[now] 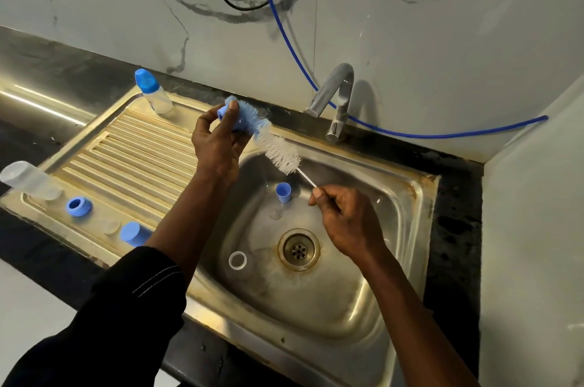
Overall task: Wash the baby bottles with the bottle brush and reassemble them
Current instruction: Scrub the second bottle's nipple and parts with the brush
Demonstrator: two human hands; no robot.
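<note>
My left hand (pixel 218 140) grips a blue screw ring (pixel 225 111) above the sink's left edge. My right hand (pixel 343 217) pinches the thin white handle of the bottle brush (pixel 278 151), and its blue-and-white bristles pass through the ring. In the basin lie a blue cap (pixel 283 193), a clear teat (pixel 276 213) and a clear bottle (pixel 237 260) seen from its mouth. An assembled bottle with blue cap (pixel 153 91) stands at the drainboard's far corner. Near the front lie a clear bottle body (pixel 30 179), a blue ring (pixel 79 205), a clear teat (pixel 110 226) and a blue cap (pixel 134 233).
The steel sink (pixel 410 228) has a drain (pixel 298 249) in the middle and a ribbed drainboard (pixel 132 149) to the left. A chrome tap (pixel 338 99) stands behind, not running. A blue hose (pixel 442 135) and cables hang on the marble wall.
</note>
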